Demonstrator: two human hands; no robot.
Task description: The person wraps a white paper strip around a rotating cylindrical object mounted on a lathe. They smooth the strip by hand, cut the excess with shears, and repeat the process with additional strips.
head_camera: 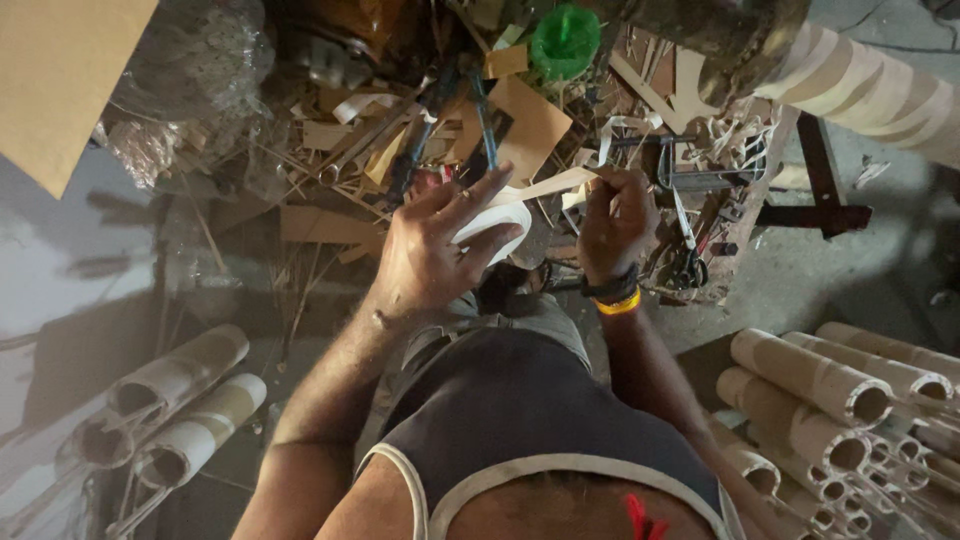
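**Paper strip worked by hand over a littered workshop floor**

The left hand (430,250) cups a white roll of tape-like strip (492,228), thumb and fingers curled around it with the forefinger spread above. From the roll a pale paper band (545,187) runs across to the right hand (615,220), whose fingers are pressed together, pinching the band's free end near chest height. A black band and a yellow-orange bangle (617,295) circle the right wrist.

Judging from the pose, the step in hand is drawing out a length of strip; the next move seems to call for steady tension between the two hands, so that the thin band neither twists nor tears.

Below the hands lies a heap of brown card offcuts (530,120), curled paper shavings and slender sticks, dry and matt in the low light. A green plastic lid (564,40) sits at the top of the heap. Pliers or shears (688,262) rest just right of the right hand. Spiral-wound cardboard tubes (820,385), smooth and hollow, are stacked at lower right, with more tubes (180,400) at lower left on the grey concrete floor (850,270).
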